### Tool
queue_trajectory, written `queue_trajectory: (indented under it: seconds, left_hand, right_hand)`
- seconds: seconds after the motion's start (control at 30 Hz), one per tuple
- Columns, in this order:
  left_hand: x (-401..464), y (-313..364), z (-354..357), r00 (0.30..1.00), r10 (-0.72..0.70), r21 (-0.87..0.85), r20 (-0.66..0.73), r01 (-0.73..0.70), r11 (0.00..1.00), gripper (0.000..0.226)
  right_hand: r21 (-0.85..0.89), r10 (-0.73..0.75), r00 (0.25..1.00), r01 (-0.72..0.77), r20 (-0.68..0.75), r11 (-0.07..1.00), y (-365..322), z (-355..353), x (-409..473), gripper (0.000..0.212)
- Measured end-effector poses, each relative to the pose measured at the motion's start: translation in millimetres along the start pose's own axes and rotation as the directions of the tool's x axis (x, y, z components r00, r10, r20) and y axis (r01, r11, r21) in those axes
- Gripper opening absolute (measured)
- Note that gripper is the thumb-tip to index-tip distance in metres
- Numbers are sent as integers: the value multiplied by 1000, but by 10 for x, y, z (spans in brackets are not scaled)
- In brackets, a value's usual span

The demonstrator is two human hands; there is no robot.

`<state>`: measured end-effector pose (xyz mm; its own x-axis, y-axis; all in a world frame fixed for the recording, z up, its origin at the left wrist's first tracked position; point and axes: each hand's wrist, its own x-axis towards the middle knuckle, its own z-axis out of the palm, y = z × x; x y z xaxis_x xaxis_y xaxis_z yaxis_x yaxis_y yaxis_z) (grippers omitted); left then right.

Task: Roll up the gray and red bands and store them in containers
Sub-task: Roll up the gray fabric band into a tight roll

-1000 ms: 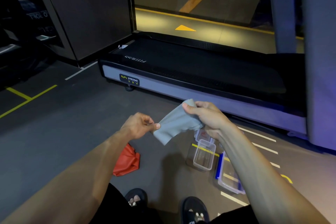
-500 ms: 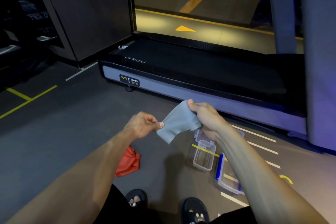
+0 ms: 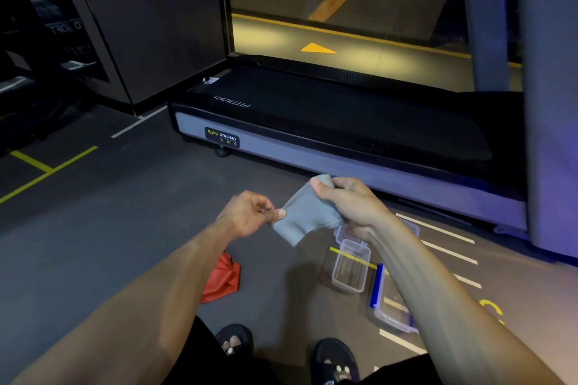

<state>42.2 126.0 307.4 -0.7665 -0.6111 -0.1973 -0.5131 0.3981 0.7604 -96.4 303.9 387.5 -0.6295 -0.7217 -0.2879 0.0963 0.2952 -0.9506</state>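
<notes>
A gray band (image 3: pixel 305 216) hangs folded between my hands above the floor. My left hand (image 3: pixel 247 216) pinches its left edge between thumb and fingers. My right hand (image 3: pixel 350 201) grips its upper right end with curled fingers. The red band (image 3: pixel 223 280) lies crumpled on the floor below my left forearm, partly hidden by it. A small clear container (image 3: pixel 352 266) stands open on the floor under my right wrist. A larger clear container with a blue clip (image 3: pixel 387 306) lies to its right, partly behind my right forearm.
A black and gray treadmill (image 3: pixel 312 134) runs across the floor just beyond my hands. A gray pillar (image 3: pixel 550 103) stands at the right. Yellow and white lines mark the dark floor. My two sandalled feet (image 3: pixel 281 353) show at the bottom.
Both hands have shifted slightly lower and closer with the gray band; my right thumb now sits on the band's top end. The red band and containers have not moved.
</notes>
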Motion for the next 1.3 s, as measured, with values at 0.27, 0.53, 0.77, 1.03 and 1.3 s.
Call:
queue_trajectory:
  seconds: [0.27,0.53,0.77,1.03,1.3]
  left_hand:
    - [-24,75,7,995,70,8,-76,-69,998,29]
    - [-33,166,56,986,105,43,-128,-101,994,28]
    - [-52,243,77,983,129,29,-129,-126,992,25]
    - [-44,246,86,980,131,37,-148,-127,991,24]
    - [-82,364,103,975,128,10,-181,-128,992,25]
  right_hand:
    - [53,-19,998,22,-59,998,-38,0,-4,41]
    - [104,41,998,-36,-49,994,-48,41,36,40]
    - [-26,-12,998,10,-63,1000,-15,49,10,45]
    - [21,22,999,-22,-28,1000,40,-32,58,36]
    - [23,-4,999,5,-51,1000,30,-67,72,37]
